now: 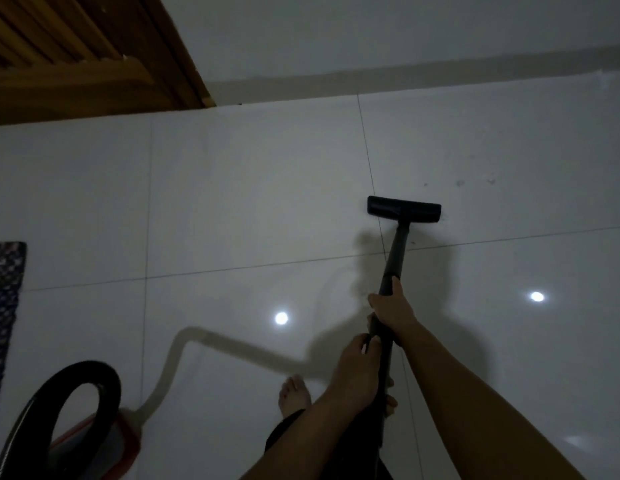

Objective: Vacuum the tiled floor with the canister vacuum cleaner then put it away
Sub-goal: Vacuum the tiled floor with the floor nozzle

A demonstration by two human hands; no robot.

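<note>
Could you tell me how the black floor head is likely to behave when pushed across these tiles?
The floor head probably glides easily, since the tiled floor looks glossy, mirroring lights. Its wide, flat shape should resist tipping. The straight wand likely passes pushes on stiffly.

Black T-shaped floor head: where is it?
Head view: the black T-shaped floor head sits right of centre on the white tiled floor, over a grout line, ahead of the right hand gripping its dark wand.
</note>
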